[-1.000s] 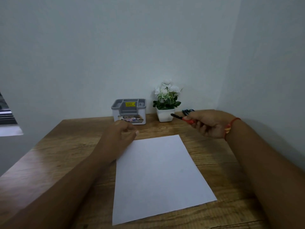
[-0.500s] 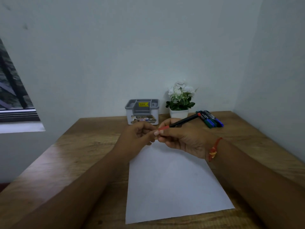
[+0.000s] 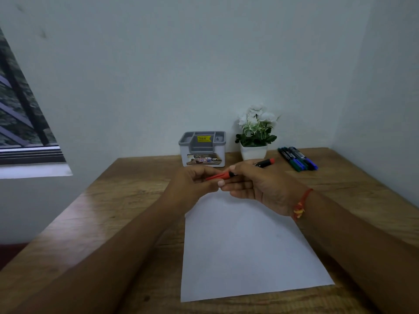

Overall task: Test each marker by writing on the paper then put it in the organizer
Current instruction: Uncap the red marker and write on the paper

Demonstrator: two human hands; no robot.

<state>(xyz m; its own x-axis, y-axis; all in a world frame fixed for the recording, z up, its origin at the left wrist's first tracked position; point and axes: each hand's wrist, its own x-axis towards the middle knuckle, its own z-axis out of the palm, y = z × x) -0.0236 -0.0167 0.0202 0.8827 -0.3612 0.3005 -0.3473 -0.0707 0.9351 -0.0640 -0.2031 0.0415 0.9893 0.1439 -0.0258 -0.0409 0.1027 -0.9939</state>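
Note:
A red-capped black marker [image 3: 263, 163] is held level above the top edge of the white paper [image 3: 244, 248]. My right hand [image 3: 260, 189] grips its black barrel. My left hand [image 3: 192, 182] pinches the red cap [image 3: 218, 176] at the marker's left end. The cap still looks joined to the barrel. The grey organizer [image 3: 202, 148] stands behind the hands at the back of the wooden table [image 3: 108, 205]. Several more markers [image 3: 297, 158], blue and green among them, lie in a bunch at the back right.
A white pot with white flowers [image 3: 255, 137] stands between the organizer and the loose markers. Walls close the table at the back and right. A window [image 3: 20, 123] is on the left.
My right hand brought the marker from the back right to the middle. My left hand left the paper's corner and took hold of the red cap.

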